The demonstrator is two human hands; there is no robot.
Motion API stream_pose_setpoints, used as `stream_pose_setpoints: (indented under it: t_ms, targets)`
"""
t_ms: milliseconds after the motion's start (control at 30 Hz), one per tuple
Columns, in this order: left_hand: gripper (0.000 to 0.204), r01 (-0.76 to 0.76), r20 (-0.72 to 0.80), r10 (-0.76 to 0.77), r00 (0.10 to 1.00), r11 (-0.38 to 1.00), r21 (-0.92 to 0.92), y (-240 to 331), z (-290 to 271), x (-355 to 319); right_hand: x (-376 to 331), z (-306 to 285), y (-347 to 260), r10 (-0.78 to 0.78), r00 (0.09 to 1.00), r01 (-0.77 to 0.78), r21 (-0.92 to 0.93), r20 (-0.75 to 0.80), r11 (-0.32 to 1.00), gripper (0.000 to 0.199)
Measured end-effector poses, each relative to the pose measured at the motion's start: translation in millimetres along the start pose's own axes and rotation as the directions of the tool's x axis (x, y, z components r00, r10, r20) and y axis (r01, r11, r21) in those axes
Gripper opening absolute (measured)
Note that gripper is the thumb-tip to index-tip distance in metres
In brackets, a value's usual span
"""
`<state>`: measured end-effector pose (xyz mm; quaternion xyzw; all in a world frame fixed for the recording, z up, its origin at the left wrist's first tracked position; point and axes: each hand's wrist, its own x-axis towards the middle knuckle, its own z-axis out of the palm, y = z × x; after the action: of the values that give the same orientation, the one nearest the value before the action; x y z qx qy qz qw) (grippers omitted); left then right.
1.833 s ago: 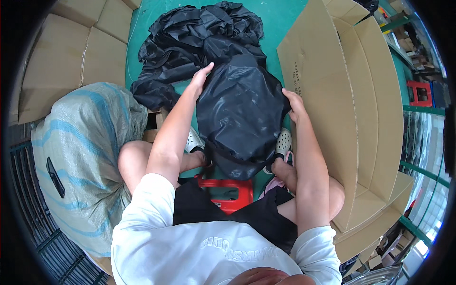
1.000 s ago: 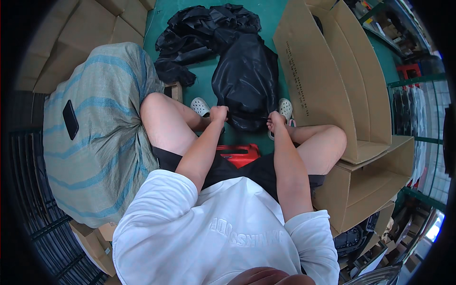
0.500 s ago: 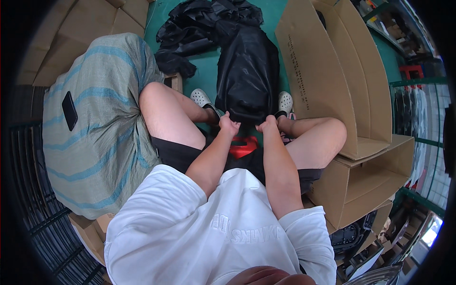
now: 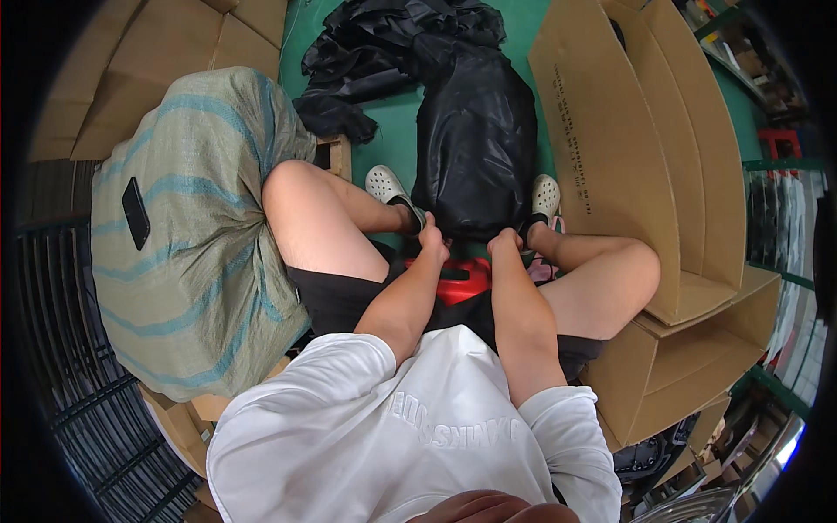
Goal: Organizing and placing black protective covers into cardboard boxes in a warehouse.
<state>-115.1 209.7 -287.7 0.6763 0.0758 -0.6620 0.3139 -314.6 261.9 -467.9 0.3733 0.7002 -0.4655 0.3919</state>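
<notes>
Two large things flank the seated person: a big open cardboard box [image 4: 645, 166] on the right and a striped woven sack [image 4: 187, 244] on the left, a dark phone [image 4: 135, 212] lying on it. Between the white clogs [image 4: 388, 186] a black plastic bag [image 4: 475, 148] lies on the green floor [image 4: 397, 131], more black bags [image 4: 384, 44] heaped beyond. Both forearms reach down together; the left hand [image 4: 432, 247] and right hand [image 4: 504, 244] seem closed on the bag's near edge, above a red stool [image 4: 460, 279].
</notes>
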Motion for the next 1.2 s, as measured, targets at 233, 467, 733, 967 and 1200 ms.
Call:
stream_pose_setpoints:
  t_ms: [233, 467, 733, 967, 1200]
  targets:
    - [0.059, 0.013, -0.078, -0.018, 0.997, 0.998, -0.056, 13, -28, 43, 20, 19, 82, -0.474, -0.472, -0.435, 0.271, 0.744, 0.858, 0.036]
    - [0.070, 0.124, 0.206, -0.081, 0.975, 0.972, -0.201, -2, -4, 60, -3, 0, 53, -0.160, 0.825, -0.241, 0.594, 0.542, 0.768, 0.050]
    - [0.074, -0.141, -0.053, 0.130, 0.990, 0.920, -0.366, 29, -22, 118, -39, 24, 43, -0.456, 0.748, 0.380, 0.251, 0.483, 0.890, 0.052]
    - [0.077, -0.393, -0.317, 0.502, 0.805, 0.850, 0.350, 70, -1, 69, -97, 16, -57, -0.518, 0.856, 0.518, -0.033, 0.006, 0.855, 0.048]
    - [0.068, -0.506, -0.216, 0.783, 0.584, 0.559, 0.657, 83, 21, 37, -196, 15, -193, -0.754, 0.567, 0.818, -0.334, 0.331, 0.469, 0.031]
